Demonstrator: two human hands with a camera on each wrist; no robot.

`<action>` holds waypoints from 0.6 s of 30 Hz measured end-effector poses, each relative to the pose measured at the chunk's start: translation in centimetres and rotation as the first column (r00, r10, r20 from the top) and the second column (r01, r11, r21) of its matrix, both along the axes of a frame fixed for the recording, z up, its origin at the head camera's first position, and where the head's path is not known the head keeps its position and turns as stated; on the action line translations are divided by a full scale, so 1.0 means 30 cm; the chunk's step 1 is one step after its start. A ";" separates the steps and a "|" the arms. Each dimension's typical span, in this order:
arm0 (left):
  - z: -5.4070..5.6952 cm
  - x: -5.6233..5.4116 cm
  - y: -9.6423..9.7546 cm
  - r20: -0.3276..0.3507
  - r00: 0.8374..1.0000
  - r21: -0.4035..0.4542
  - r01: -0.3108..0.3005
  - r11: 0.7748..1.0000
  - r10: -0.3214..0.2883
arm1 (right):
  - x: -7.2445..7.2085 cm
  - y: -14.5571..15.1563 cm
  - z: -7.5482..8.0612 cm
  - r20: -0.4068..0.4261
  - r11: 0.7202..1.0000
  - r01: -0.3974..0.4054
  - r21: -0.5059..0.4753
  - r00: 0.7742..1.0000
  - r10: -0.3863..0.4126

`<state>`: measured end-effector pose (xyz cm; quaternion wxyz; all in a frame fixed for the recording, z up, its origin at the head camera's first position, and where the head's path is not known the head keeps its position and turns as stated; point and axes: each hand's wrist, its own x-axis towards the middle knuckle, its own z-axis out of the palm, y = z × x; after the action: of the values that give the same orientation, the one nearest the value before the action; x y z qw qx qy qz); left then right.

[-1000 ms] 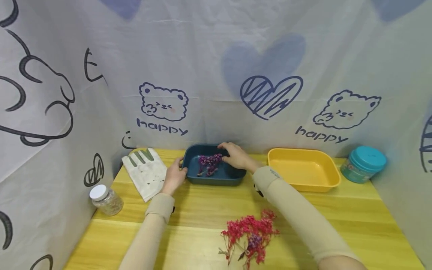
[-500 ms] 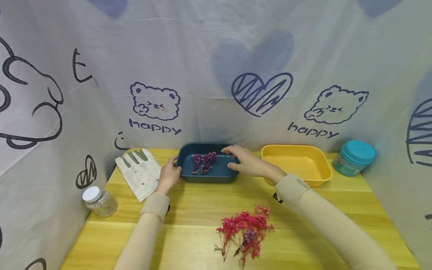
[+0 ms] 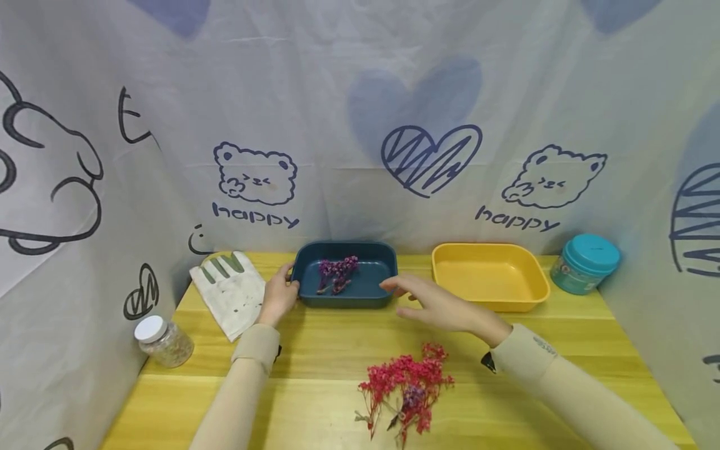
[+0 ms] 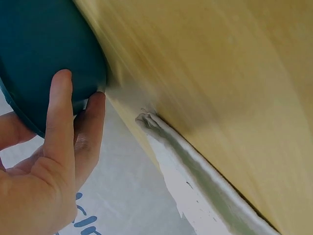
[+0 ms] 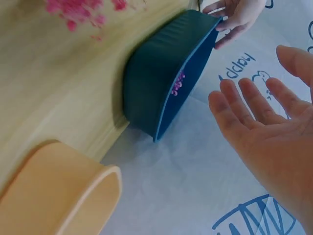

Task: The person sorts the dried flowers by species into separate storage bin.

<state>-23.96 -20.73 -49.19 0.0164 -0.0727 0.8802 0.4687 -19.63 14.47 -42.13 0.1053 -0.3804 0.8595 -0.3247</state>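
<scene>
A dark teal tray (image 3: pixel 344 301) stands against the back cloth, with a small sprig of purple dried flowers (image 3: pixel 339 270) inside. My left hand (image 3: pixel 278 295) grips the tray's left end. In the left wrist view, digits of that hand (image 4: pixel 58 161) press the tray's outer wall (image 4: pixel 34 44) and curl round its edge. Beyond the tray's right end, my right hand (image 3: pixel 437 307) hovers with fingers spread and holds nothing; the right wrist view shows its palm bare (image 5: pixel 274 132). Red dried flowers (image 3: pixel 402 375), with one purple cluster among them, lie on the table nearer to me.
A yellow tray (image 3: pixel 489 305) stands to the right of the teal one. Beside it is a tub with a turquoise lid (image 3: pixel 592 253). On the left lie a white glove (image 3: pixel 239 306) with green fingers and a clear jar (image 3: pixel 171 347) with a white lid.
My right hand has drawn back out of the teal tray, moving right and toward me, leaving the purple flowers inside. The left hand keeps its grip. The head view has shifted slightly.
</scene>
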 end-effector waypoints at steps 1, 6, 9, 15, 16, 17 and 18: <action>-0.001 -0.001 0.001 0.001 1.000 0.000 -0.002 1.000 0.002 | 0.013 0.008 -0.005 -0.002 1.000 -0.004 0.004 1.000 0.004; -0.005 -0.004 -0.004 0.006 1.000 0.010 -0.003 1.000 0.003 | 0.069 0.037 -0.031 -0.022 0.999 -0.043 0.013 0.999 0.044; -0.007 -0.006 -0.007 0.006 1.000 0.023 -0.002 1.000 0.002 | 0.096 0.046 -0.046 -0.024 0.996 -0.077 0.036 0.997 0.078; -0.015 -0.011 -0.010 0.001 1.000 0.031 0.000 1.000 0.000 | 0.152 0.059 -0.079 0.029 0.980 -0.144 0.136 0.990 0.141; -0.016 -0.012 -0.010 0.000 1.000 0.031 0.000 1.000 0.000 | 0.162 0.060 -0.085 0.036 0.977 -0.154 0.144 0.988 0.151; -0.017 -0.012 -0.010 0.000 1.000 0.032 0.000 0.999 0.000 | 0.172 0.061 -0.092 0.028 0.974 -0.166 0.152 0.986 0.163; -0.019 -0.012 -0.010 0.000 1.000 0.033 0.000 0.999 0.000 | 0.182 0.062 -0.099 0.019 0.972 -0.175 0.158 0.985 0.174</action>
<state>-24.32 -21.02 -49.75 0.0176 -0.0725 0.8724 0.4830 -14.15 16.33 -45.10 0.1657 -0.4440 0.8456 -0.2456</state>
